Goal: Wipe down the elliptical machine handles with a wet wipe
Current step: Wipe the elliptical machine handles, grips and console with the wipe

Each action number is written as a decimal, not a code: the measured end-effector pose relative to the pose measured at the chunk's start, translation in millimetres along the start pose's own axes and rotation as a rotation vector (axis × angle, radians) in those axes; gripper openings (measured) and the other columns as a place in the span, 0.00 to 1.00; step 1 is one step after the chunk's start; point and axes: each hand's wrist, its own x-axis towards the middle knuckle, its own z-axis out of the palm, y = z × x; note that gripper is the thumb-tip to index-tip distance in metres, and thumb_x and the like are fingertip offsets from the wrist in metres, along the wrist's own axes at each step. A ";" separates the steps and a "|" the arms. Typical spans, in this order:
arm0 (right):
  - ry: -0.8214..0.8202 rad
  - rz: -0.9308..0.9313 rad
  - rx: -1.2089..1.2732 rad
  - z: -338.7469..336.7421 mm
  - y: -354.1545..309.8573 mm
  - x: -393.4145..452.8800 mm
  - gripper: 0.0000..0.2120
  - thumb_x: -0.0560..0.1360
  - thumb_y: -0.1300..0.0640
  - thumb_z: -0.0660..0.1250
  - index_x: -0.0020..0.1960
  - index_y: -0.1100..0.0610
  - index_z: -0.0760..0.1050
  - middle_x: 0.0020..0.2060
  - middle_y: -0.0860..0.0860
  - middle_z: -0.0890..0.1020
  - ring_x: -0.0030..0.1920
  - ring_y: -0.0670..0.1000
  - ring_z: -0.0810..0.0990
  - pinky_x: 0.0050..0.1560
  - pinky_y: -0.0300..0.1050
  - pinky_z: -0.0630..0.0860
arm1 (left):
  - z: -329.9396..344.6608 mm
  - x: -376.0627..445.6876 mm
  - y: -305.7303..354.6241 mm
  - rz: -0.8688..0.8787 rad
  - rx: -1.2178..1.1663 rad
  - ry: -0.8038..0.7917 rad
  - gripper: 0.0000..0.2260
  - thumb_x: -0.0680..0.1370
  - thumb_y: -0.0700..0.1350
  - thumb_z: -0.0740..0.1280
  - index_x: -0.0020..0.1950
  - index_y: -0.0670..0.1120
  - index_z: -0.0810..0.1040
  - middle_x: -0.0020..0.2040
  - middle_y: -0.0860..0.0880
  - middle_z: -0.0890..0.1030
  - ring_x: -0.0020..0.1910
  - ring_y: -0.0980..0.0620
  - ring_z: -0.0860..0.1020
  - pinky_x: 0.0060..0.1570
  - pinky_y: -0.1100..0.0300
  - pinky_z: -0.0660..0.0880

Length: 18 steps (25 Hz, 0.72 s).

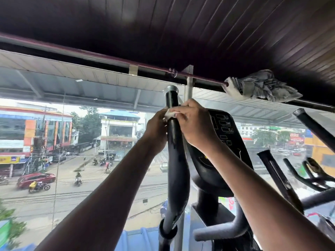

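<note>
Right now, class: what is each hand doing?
Left hand: closed around the handle, touching the wet wipe.
Right hand: closed, pressing the wipe against the handle.

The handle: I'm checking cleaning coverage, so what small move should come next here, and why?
Probably slide the wet wipe down the black handle. Both the left hand and the right hand grip it close under the silver end cap, with the wipe pressed between them, so the long stretch of handle below is not covered by the wipe.
</note>
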 end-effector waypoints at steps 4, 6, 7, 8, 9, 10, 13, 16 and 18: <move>-0.091 -0.188 0.123 -11.0 -10.8 -51.8 0.10 0.70 0.59 0.63 0.41 0.54 0.84 0.37 0.46 0.77 0.34 0.45 0.76 0.37 0.43 0.76 | -13.1 -7.9 -6.5 0.075 0.077 -0.022 0.08 0.80 0.41 0.61 0.52 0.46 0.80 0.42 0.44 0.79 0.38 0.49 0.77 0.39 0.57 0.71; -0.128 -0.218 0.176 -17.4 -14.8 -65.0 0.11 0.69 0.57 0.63 0.40 0.55 0.84 0.36 0.47 0.78 0.32 0.46 0.76 0.35 0.41 0.75 | -15.4 -20.1 -2.5 0.100 0.106 -0.042 0.10 0.80 0.41 0.60 0.51 0.48 0.81 0.41 0.46 0.81 0.38 0.50 0.77 0.39 0.58 0.71; -0.103 -0.175 0.189 -15.8 -11.8 -56.6 0.10 0.71 0.57 0.64 0.42 0.55 0.84 0.36 0.48 0.77 0.32 0.44 0.75 0.34 0.37 0.74 | -15.1 -25.1 -2.6 0.098 0.130 -0.028 0.10 0.80 0.41 0.61 0.50 0.49 0.81 0.40 0.48 0.81 0.36 0.51 0.78 0.37 0.59 0.72; -0.057 -0.106 0.178 -13.0 -7.9 -45.1 0.09 0.73 0.59 0.65 0.45 0.55 0.84 0.37 0.48 0.76 0.32 0.43 0.74 0.34 0.33 0.72 | -13.0 -29.5 -4.8 0.087 0.160 -0.004 0.10 0.80 0.42 0.61 0.49 0.50 0.82 0.38 0.49 0.82 0.35 0.52 0.79 0.35 0.60 0.73; -0.027 -0.030 0.148 -10.6 -5.7 -34.3 0.09 0.74 0.61 0.65 0.48 0.54 0.84 0.38 0.48 0.75 0.32 0.41 0.72 0.34 0.30 0.69 | -11.2 -34.3 -8.6 0.085 0.175 0.019 0.10 0.79 0.42 0.61 0.49 0.50 0.82 0.37 0.49 0.82 0.34 0.51 0.78 0.35 0.60 0.73; -0.024 0.021 0.133 -7.8 -4.2 -29.1 0.10 0.75 0.63 0.65 0.50 0.54 0.84 0.39 0.47 0.73 0.32 0.40 0.71 0.35 0.29 0.67 | -9.1 -39.0 -12.8 0.082 0.171 0.030 0.10 0.79 0.42 0.61 0.48 0.49 0.82 0.36 0.48 0.81 0.35 0.50 0.78 0.37 0.59 0.72; -0.030 -0.054 0.146 -9.6 -15.7 -63.3 0.10 0.73 0.60 0.64 0.46 0.55 0.84 0.38 0.48 0.75 0.31 0.43 0.73 0.34 0.37 0.71 | -12.2 -51.4 -19.0 0.102 0.171 0.016 0.09 0.79 0.41 0.62 0.53 0.45 0.82 0.38 0.48 0.82 0.38 0.49 0.79 0.39 0.58 0.73; -0.066 -0.169 0.247 -23.6 -29.5 -116.9 0.11 0.69 0.61 0.63 0.44 0.57 0.84 0.38 0.49 0.78 0.32 0.46 0.76 0.33 0.39 0.75 | -11.4 -68.7 -21.3 0.131 0.163 -0.002 0.13 0.81 0.40 0.61 0.64 0.43 0.77 0.42 0.47 0.83 0.39 0.52 0.80 0.35 0.63 0.76; 0.016 -0.113 0.271 -23.5 -20.0 -104.7 0.12 0.70 0.63 0.64 0.48 0.55 0.84 0.38 0.49 0.78 0.34 0.43 0.75 0.37 0.36 0.76 | -6.7 -79.7 -28.4 0.146 0.192 -0.004 0.14 0.82 0.41 0.59 0.67 0.44 0.75 0.45 0.47 0.84 0.42 0.52 0.82 0.39 0.63 0.78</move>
